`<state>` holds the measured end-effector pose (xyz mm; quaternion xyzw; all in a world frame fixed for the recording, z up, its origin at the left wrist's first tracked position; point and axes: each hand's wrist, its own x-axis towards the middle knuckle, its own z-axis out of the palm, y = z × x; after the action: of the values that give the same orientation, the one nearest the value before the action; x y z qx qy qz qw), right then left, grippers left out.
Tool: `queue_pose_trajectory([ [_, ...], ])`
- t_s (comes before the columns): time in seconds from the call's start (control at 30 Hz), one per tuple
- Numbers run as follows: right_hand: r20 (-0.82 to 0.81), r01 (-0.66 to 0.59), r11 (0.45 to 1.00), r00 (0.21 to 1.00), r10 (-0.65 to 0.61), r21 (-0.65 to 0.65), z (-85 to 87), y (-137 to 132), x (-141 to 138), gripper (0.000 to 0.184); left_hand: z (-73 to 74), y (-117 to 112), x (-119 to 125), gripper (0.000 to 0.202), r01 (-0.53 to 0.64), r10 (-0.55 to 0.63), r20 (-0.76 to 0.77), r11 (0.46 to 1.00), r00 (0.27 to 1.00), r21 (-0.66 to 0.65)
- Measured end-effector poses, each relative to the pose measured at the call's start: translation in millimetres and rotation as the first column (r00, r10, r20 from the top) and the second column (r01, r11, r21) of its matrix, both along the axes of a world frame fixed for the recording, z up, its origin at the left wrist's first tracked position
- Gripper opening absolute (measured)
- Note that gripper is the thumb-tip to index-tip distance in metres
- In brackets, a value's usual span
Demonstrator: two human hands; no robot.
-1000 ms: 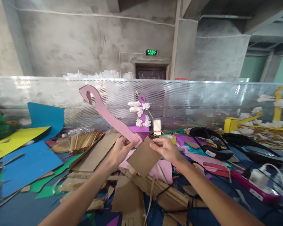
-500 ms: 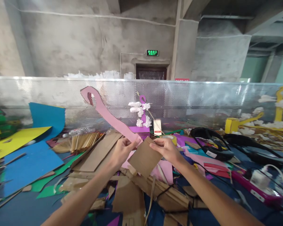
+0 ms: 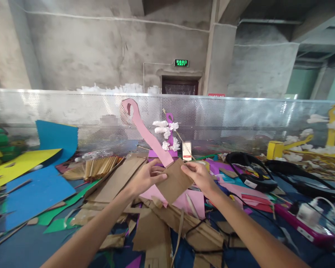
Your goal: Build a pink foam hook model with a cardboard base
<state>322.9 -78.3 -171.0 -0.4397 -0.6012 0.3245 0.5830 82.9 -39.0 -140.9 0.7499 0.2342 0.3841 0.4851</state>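
My right hand (image 3: 198,175) pinches the right corner of a brown cardboard square (image 3: 175,181), thumb in front. From the square's upper left edge rises a long pink strip (image 3: 149,136) with a hooked, curled top; how the two are joined I cannot tell. My left hand (image 3: 148,175) is beside the square's left side, fingers apart, the thumb tip at the cardboard's edge. Behind them stands a purple curled piece (image 3: 171,140) with white tufts (image 3: 162,130) on a purple base. Pink sheets (image 3: 194,203) lie below the square.
Cardboard pieces (image 3: 152,232) and a bundle of wooden sticks (image 3: 100,168) litter the table. Blue sheets (image 3: 39,197) lie left. On the right are black headsets (image 3: 249,171) and a purple power strip (image 3: 304,227) with a white plug. A perforated metal panel (image 3: 80,108) runs across the back.
The pink strip has swung to the right and stands steeper, its lower end now against the cardboard square. My left hand has loosened from the strip, its fingers spreading.
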Motion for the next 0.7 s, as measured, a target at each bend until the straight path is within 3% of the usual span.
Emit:
queue_pose_trajectory([
  [0.27, -0.008, -0.070, 0.995, 0.998, 0.070, -0.071, 1.0, 2, 6, 0.042, -3.5, 6, -4, 0.050, -0.045, 0.054, -0.066, 0.991, 0.996, 0.129],
  [0.4, -0.071, -0.117, 0.986, 0.992, 0.108, -0.122, -6.8, 6, 11, 0.050, -1.0, 3, -9, 0.050, 0.043, -0.043, 0.000, 0.999, 0.999, 0.021],
  [0.5, -0.211, -0.293, 0.938, 0.944, 0.254, -0.185, -11.9, 5, 9, 0.056, -1.1, -1, -6, 0.052, 0.172, -0.154, 0.188, 0.981, 0.970, -0.088],
  [0.6, -0.283, -0.454, 0.869, 0.875, 0.393, -0.196, -12.9, -1, -2, 0.058, -3.2, -6, 2, 0.052, 0.234, -0.213, 0.274, 0.971, 0.938, -0.046],
  [0.7, -0.214, -0.545, 0.813, 0.835, 0.507, -0.205, -10.2, -9, -15, 0.061, -6.5, -11, 9, 0.048, 0.217, -0.202, 0.321, 0.976, 0.925, -0.009],
])
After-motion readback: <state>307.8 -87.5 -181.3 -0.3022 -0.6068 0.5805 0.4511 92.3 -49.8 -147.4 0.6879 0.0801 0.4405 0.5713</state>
